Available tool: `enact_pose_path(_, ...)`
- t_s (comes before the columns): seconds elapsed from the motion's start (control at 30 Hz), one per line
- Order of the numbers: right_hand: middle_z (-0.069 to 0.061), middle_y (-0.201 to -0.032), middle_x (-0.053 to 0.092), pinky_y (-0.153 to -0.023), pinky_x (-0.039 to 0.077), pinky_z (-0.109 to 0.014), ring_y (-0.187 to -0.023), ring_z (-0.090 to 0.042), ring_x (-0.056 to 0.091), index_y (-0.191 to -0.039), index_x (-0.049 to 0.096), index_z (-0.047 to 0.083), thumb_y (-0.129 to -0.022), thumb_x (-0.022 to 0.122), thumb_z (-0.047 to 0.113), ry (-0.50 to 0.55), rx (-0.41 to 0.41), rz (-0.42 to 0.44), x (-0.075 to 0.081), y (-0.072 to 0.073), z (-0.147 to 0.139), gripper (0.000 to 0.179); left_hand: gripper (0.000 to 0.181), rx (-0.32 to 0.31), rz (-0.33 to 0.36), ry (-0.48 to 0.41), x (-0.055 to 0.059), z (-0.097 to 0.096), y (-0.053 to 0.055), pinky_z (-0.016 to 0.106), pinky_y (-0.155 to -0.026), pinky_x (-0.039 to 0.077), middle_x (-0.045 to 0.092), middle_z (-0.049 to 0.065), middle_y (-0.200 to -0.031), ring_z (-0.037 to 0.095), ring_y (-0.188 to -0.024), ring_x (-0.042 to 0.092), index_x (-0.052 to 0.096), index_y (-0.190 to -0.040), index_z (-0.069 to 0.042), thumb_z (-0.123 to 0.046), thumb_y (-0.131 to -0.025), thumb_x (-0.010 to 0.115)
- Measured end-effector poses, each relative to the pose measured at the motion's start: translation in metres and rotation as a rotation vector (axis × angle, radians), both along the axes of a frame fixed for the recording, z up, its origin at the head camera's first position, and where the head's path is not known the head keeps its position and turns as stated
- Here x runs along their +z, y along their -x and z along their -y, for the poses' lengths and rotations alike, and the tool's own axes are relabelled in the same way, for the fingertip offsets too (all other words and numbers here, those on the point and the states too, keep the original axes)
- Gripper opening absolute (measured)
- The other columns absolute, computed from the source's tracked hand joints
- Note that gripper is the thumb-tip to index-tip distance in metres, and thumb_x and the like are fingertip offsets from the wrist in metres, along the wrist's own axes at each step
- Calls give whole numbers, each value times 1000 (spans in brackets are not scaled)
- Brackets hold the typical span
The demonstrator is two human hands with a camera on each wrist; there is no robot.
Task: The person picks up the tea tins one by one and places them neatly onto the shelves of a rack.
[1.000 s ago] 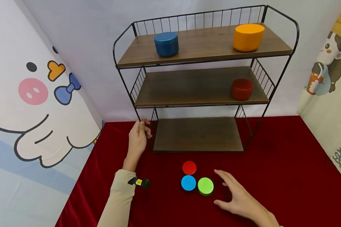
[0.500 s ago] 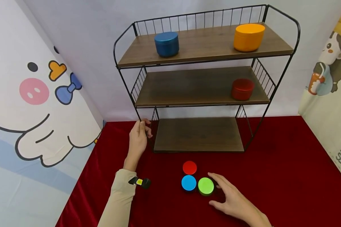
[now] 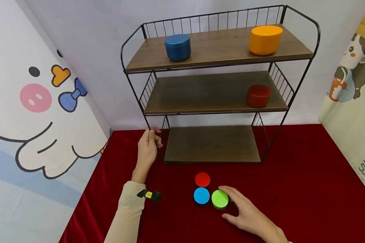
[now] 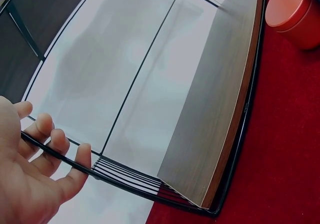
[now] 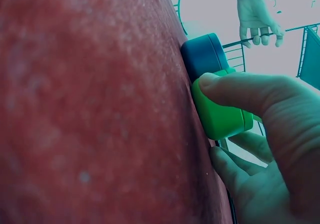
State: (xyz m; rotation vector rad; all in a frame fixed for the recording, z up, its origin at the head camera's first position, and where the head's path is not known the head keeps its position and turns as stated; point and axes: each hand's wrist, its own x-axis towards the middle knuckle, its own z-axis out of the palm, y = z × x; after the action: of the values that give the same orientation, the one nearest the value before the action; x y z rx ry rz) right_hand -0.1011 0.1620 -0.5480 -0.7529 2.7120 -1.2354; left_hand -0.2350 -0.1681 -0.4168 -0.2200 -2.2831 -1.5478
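Note:
My left hand [image 3: 147, 145] grips the left post of a three-tier rack [image 3: 211, 145] with wooden boards and a black wire frame. In the left wrist view its fingers curl round that black rod [image 4: 65, 159]. On the red cloth my right hand [image 3: 246, 212] reaches around the right side of a round green tin [image 3: 220, 199], thumb and fingers spread apart. In the right wrist view the thumb overlaps the green tin [image 5: 220, 116]; whether it touches I cannot tell. A blue tin [image 3: 201, 195] and a red tin [image 3: 202, 179] stand close beside it.
On the top board stand a dark blue tin [image 3: 177, 48] and an orange oval tin [image 3: 265, 40]. A dark red tin [image 3: 258, 96] is on the middle board, at the right. Cartoon-printed cloths [image 3: 48, 135] hang at both sides of the red-covered table [image 3: 307, 189].
My right hand has moved left, bringing its spread thumb and fingers up to the green tin. The left hand stays on the rack's post, and the tins have not moved.

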Motion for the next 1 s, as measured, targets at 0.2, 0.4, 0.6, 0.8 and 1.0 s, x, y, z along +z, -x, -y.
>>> enact_pose_path(0.2, -2, -155, 48, -110, 50, -39, -140, -25, 51, -154, 45, 16, -85, 85, 12, -9, 4, 2, 2, 0, 5, 79, 33, 4, 2, 8, 1, 1, 0, 42, -67, 56, 57, 35, -73, 48, -69, 60, 58, -112, 12, -8, -113, 31)
enact_pose_path(0.4, -2, -154, 48, -109, 51, -42, -139, -26, 52, -153, 46, 17, -86, 84, 9, -23, 2, 6, 3, 2, 7, 77, 34, 15, 2, 10, 2, 1, 0, 40, -67, 56, 58, 35, -74, 47, -70, 60, 59, -112, 11, -10, -113, 31)
enact_pose_path(0.6, -3, -149, 52, -107, 52, -43, -135, -25, 55, -151, 49, 15, -85, 82, 2, -30, 5, -7, 3, 2, 8, 75, 37, 5, 5, 8, 2, 1, 0, 44, -69, 57, 58, 35, -74, 49, -71, 60, 58, -114, 14, -11, -114, 31)
enact_pose_path(0.8, -4, -144, 56, -105, 53, -43, -131, -26, 58, -148, 50, 11, -83, 82, -5, -11, 27, -42, 3, 2, 9, 74, 36, 1, 13, 2, 1, 1, 0, 41, -69, 57, 57, 35, -74, 48, -71, 59, 58, -114, 13, -11, -114, 31)
enact_pose_path(1.0, -2, -141, 58, -104, 54, -43, -129, -26, 60, -146, 52, 9, -82, 81, -7, 3, 32, -67, 3, 3, 9, 71, 35, 7, 9, 6, 1, 0, 0, 40, -68, 56, 57, 34, -73, 47, -70, 60, 58, -113, 12, -10, -114, 31)
